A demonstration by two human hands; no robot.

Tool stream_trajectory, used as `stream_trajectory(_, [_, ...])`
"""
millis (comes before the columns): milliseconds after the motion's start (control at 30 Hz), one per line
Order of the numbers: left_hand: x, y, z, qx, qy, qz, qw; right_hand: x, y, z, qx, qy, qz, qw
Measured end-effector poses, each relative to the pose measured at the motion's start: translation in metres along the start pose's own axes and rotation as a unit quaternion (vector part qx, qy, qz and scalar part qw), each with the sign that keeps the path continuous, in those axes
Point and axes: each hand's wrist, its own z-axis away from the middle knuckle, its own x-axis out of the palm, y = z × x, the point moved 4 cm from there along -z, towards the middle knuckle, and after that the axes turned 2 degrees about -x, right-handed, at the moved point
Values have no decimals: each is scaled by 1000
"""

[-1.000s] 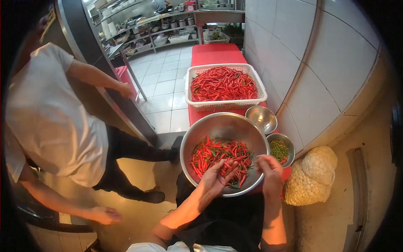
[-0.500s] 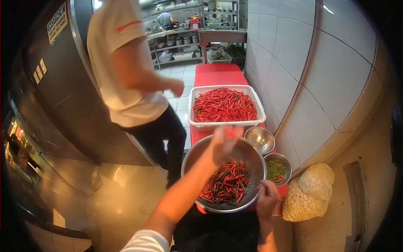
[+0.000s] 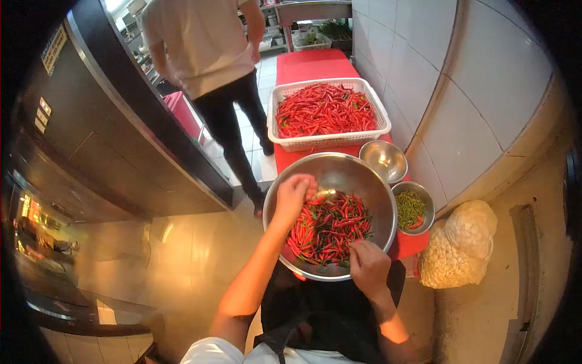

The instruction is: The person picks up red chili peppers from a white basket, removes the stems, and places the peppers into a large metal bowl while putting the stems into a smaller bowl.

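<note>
A large steel bowl (image 3: 382, 194) holds red chilies with green stems (image 3: 330, 230). Over its left side is my left hand (image 3: 295, 193), fingers curled together; what they hold, if anything, is too small to tell. My right hand (image 3: 369, 262) is at the bowl's lower right edge, thumb and fingers pinched, and its contents cannot be made out. Beyond the bowl a white basket (image 3: 330, 141) is heaped with red chilies (image 3: 327, 110). To the right sit a small steel bowl (image 3: 383, 161) and another small bowl with green stems (image 3: 410, 209).
A red table (image 3: 312, 65) runs under the basket and bowls, along a tiled wall (image 3: 412, 36). A bag of pale, clove-like pieces (image 3: 458, 249) stands at the right. Another person (image 3: 203, 48) is at the upper left, beside a dark door frame (image 3: 139, 115).
My left hand has moved back from near the basket to over the large bowl's left side. The other person has turned away and moved farther off. The view has tilted downward.
</note>
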Motion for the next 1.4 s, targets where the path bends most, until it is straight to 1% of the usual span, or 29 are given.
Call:
stream_trajectory(67, [-8, -3, 32, 8, -43, -107, 993, 2, 3, 1, 2, 2, -6, 1000])
stream_trajectory(100, [-6, 9, 45, 26, -78, -229, 970, 2, 3, 0, -1, 0, -4, 1000])
stream_trajectory(133, [-2, 24, 61, 42, -113, -346, 930, 1, 2, 1, -4, -2, -2, 1000])
stream_trajectory(167, [1, 29, 71, 57, -148, -458, 875, 0, 1, 2, -5, -3, 1, 1000])
stream_trajectory(267, [-8, 16, 76, 200, -105, -590, 775, -1, -1, 3, 3, -5, 1, 1000])
stream_trajectory(367, [-14, 15, 69, 218, -70, -649, 725, 2, 0, 6, 6, -5, 4, 1000])
stream_trajectory(467, [-3, 24, 73, 18, -210, -738, 641, 1, -2, 7, -3, 0, 1, 1000])
stream_trajectory(567, [4, 3, 82, 82, -205, -733, 644, 0, -3, 4, 0, -4, 6, 1000])
stream_trajectory(667, [13, -22, 89, 94, -195, -726, 653, 2, -4, 3, 12, -20, 18, 1000])
stream_trajectory(700, [16, -27, 88, 75, -202, -718, 662, 2, -5, 3, 16, -23, 20, 999])
stream_trajectory(733, [22, -28, 88, 66, -187, -708, 677, 1, -6, 3, 17, -24, 22, 999])
stream_trajectory(800, [28, -31, 87, 27, -170, -638, 751, 1, -6, 2, 15, -23, 19, 999])
stream_trajectory(867, [29, -35, 86, 26, -155, -598, 786, 2, -5, 3, 14, -19, 15, 1000])
stream_trajectory(900, [32, -39, 86, 13, -165, -573, 803, 0, -6, 2, 14, -14, 13, 1000])
stream_trajectory(933, [34, -41, 86, 26, -162, -561, 811, 1, -6, 3, 15, -17, 14, 1000])
stream_trajectory(1000, [38, -38, 88, -3, -198, -522, 829, 1, -4, 4, 18, -22, 16, 999])
stream_trajectory(1100, [35, -37, 82, 17, -267, -425, 865, 0, -5, 3, 11, -20, 15, 1000])
stream_trajectory(1200, [23, -21, 78, 102, -257, -454, 847, -2, -8, 2, 10, -29, 16, 999])
stream_trajectory(1267, [20, -6, 78, 212, -232, -531, 787, 0, -6, 3, 12, -38, 20, 999])
stream_trajectory(1333, [18, 5, 79, 318, -198, -597, 710, 1, -5, 4, 12, -38, 20, 999])
stream_trajectory(1367, [18, -7, 77, 381, -225, -593, 673, 1, -5, 3, 11, -37, 20, 999])
stream_trajectory(1400, [23, -10, 79, 363, -229, -625, 652, 1, -6, 1, 9, -37, 20, 999])
